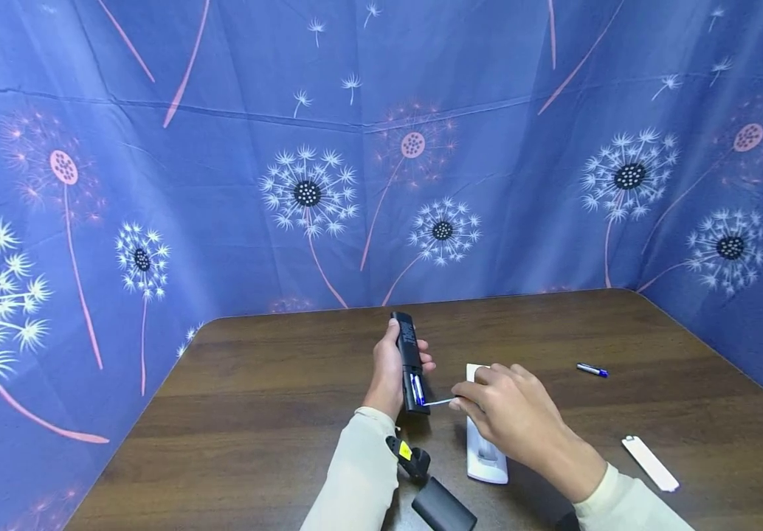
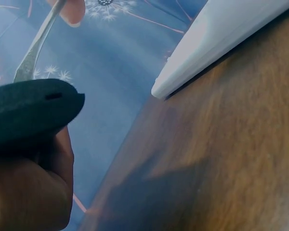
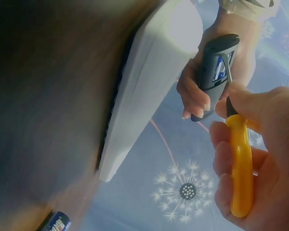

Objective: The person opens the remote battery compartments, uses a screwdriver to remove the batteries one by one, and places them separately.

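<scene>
My left hand (image 1: pixel 388 369) grips a black remote control (image 1: pixel 408 341), tilted up above the table with its battery compartment uncovered. Blue-and-white battery casing (image 1: pixel 418 387) shows inside the compartment; how many cells are there I cannot tell. In my right hand (image 1: pixel 514 413) is a screwdriver with a yellow handle (image 3: pixel 242 166), fingers curled round it. Its flat metal tip reaches into the compartment's lower end, at the battery's end. Under my right hand lies a white remote control (image 1: pixel 488 470), partly hidden by it.
A loose blue battery (image 1: pixel 592 369) lies on the wooden table (image 1: pixel 275 413) at the right. Nearer is a narrow white cover (image 1: pixel 650 463). A dark rounded piece (image 1: pixel 444 506) sits at the front edge. Blue dandelion-print cloth (image 1: pixel 222 184) hangs behind the table.
</scene>
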Demonstrator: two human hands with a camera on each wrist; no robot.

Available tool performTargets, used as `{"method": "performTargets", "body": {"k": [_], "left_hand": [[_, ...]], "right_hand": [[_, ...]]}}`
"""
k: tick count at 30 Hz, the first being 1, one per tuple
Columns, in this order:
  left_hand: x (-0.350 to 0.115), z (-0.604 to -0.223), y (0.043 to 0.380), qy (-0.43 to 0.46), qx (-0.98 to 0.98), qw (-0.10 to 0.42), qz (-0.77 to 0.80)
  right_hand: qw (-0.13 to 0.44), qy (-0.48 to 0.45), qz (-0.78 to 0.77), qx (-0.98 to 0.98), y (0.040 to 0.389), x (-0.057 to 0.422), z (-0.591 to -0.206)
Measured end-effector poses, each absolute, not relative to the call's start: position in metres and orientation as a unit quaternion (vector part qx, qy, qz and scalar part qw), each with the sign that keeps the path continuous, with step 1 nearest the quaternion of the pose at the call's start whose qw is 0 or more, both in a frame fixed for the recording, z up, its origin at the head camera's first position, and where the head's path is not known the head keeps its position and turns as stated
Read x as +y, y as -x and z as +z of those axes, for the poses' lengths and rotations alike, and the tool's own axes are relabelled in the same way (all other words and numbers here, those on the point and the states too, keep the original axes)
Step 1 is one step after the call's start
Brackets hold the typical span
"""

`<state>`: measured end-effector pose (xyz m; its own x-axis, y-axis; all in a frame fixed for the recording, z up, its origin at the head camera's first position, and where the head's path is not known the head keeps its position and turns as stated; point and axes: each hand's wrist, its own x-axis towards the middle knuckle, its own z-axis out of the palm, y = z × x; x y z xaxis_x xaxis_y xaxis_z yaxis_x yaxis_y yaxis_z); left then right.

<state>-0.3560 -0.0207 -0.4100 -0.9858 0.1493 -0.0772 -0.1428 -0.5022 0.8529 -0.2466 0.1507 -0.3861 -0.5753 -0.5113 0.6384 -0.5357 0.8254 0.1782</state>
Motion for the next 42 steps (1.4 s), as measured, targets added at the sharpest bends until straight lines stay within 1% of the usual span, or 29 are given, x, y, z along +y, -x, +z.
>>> {"method": "performTargets", "body": {"k": [8,18,22,31,37,42], "left_hand": [[-0.0244,-0.4122,0.3531,0.019,0.484,0.075,0.872],[-0.0261,-0.4109,0.3561,0.001,0.502,0.097,0.859],[-0.0258,-0.4107,0.357,0.003,0.503,0.101,0.858],[-0.0237,-0.4146,0.3535,0.004,0.5,0.11,0.859],[-0.0255,-0.4133,0.3557,-0.001,0.497,0.103,0.861],[-0.0239,-0.4147,0.3542,-0.002,0.498,0.1,0.861]], "right_hand": [[0.358,-0.296,0.021,-0.885,0.2467,0.147,-0.3872],[0.341,-0.278,0.035,-0.897,0.2454,0.1447,-0.3852],[0.354,-0.283,0.036,-0.891,0.2479,0.1425,-0.3862],[0.361,-0.285,0.027,-0.888,0.2449,0.1431,-0.3891],[0.382,-0.298,0.025,-0.875,0.2478,0.142,-0.3886],[0.386,-0.294,0.024,-0.874,0.2454,0.1432,-0.3906]]}}
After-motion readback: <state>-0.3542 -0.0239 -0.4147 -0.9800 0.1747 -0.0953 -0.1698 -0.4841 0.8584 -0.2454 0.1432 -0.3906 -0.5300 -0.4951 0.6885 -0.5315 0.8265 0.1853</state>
